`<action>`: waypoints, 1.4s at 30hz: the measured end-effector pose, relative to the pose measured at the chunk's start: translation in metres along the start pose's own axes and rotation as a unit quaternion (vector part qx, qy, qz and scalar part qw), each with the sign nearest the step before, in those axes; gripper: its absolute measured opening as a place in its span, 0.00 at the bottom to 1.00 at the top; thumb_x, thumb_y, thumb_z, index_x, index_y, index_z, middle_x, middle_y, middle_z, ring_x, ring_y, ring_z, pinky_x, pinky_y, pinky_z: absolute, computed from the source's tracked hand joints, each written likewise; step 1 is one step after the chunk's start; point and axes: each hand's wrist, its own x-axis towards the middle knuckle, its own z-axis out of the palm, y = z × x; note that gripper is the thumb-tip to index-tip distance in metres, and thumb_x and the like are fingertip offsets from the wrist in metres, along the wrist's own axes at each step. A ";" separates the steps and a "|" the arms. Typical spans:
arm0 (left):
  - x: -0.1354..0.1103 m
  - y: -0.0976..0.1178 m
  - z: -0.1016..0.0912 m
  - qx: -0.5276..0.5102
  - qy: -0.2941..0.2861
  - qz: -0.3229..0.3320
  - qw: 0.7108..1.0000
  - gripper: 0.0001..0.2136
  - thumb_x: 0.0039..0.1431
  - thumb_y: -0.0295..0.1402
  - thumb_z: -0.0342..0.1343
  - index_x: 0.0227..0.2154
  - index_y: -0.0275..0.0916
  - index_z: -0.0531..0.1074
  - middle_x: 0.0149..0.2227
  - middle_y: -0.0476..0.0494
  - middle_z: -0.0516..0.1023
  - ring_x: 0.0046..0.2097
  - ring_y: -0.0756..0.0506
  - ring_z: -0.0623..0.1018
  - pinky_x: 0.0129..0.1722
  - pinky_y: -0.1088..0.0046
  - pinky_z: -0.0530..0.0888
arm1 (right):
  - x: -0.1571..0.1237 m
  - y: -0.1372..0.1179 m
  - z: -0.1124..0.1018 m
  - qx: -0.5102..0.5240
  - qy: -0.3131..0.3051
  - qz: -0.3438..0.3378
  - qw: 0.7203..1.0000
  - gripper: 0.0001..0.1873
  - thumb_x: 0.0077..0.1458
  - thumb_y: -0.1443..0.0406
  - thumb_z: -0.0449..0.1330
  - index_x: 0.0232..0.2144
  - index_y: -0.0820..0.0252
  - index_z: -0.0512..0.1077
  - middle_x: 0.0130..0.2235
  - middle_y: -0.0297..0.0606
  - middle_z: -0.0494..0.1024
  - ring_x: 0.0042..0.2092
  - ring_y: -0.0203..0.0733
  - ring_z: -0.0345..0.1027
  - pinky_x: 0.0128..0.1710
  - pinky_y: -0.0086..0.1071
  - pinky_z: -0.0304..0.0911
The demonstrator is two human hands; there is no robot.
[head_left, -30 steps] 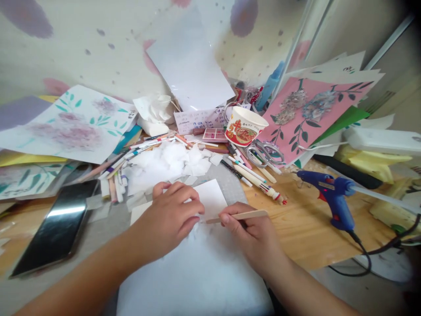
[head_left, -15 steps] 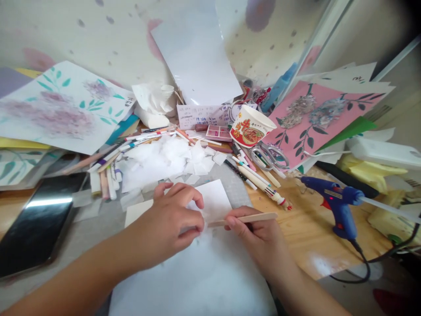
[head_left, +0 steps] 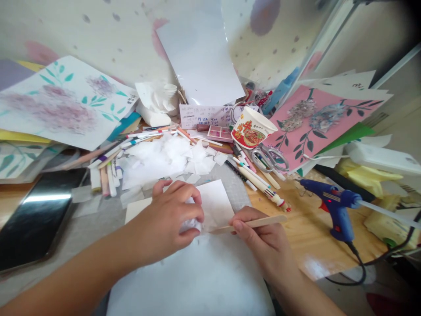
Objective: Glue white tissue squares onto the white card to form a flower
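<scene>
My right hand (head_left: 259, 237) pinches a flat wooden craft stick (head_left: 259, 222), its left end close to my left fingertips. My left hand (head_left: 177, 210) is curled around a crumpled bit of white paper (head_left: 191, 224), which shows between thumb and fingers; most of it is hidden by the hand. Both hands are over a white sheet (head_left: 215, 197) whose far corner sticks out past my fingers. A larger pale sheet (head_left: 194, 281) spreads nearer to me.
Beyond my hands lies a pile of torn white paper (head_left: 164, 156), with pens and markers (head_left: 112, 175) around it. A paper cup (head_left: 253, 127) and scissors (head_left: 269, 158) are behind. A blue glue gun (head_left: 338, 206) stands right; a phone (head_left: 36, 215) lies left.
My right hand has moved slightly right, drawing the stick a little away from my left fingers. More of the white crumpled paper shows in my left hand. The view has shifted slightly.
</scene>
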 end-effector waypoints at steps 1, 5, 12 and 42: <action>0.000 0.000 0.000 0.000 -0.002 0.000 1.000 0.05 0.49 0.30 0.61 0.28 0.49 0.76 0.42 0.49 0.73 0.49 0.38 0.69 0.57 0.42 0.49 | 0.000 0.000 0.000 0.006 0.001 0.001 1.000 0.14 0.61 0.60 0.57 0.25 0.59 0.74 0.24 0.33 0.70 0.28 0.37 0.64 0.28 0.30 0.58; 0.000 0.002 0.000 -0.001 -0.011 0.001 1.000 0.04 0.49 0.31 0.62 0.28 0.49 0.76 0.43 0.48 0.73 0.49 0.37 0.69 0.58 0.42 0.49 | -0.001 0.001 -0.001 0.033 0.012 -0.005 0.999 0.13 0.61 0.59 0.58 0.27 0.58 0.74 0.25 0.32 0.70 0.28 0.36 0.63 0.27 0.29 0.58; 0.007 -0.018 -0.018 0.003 0.083 -0.095 0.992 0.08 0.60 0.36 0.50 0.31 0.47 0.75 0.38 0.48 0.77 0.43 0.42 0.75 0.46 0.59 0.65 | -0.002 0.009 0.003 0.048 0.051 0.006 0.998 0.15 0.61 0.56 0.58 0.27 0.57 0.76 0.25 0.34 0.71 0.27 0.38 0.65 0.27 0.29 0.60; -0.008 0.024 -0.011 0.084 0.108 0.072 0.988 0.09 0.61 0.26 0.53 0.26 0.43 0.72 0.37 0.51 0.74 0.43 0.43 0.71 0.46 0.56 0.52 | -0.007 0.002 0.002 0.074 0.136 -0.121 0.980 0.07 0.64 0.64 0.56 0.37 0.53 0.74 0.28 0.29 0.75 0.30 0.33 0.70 0.30 0.24 0.64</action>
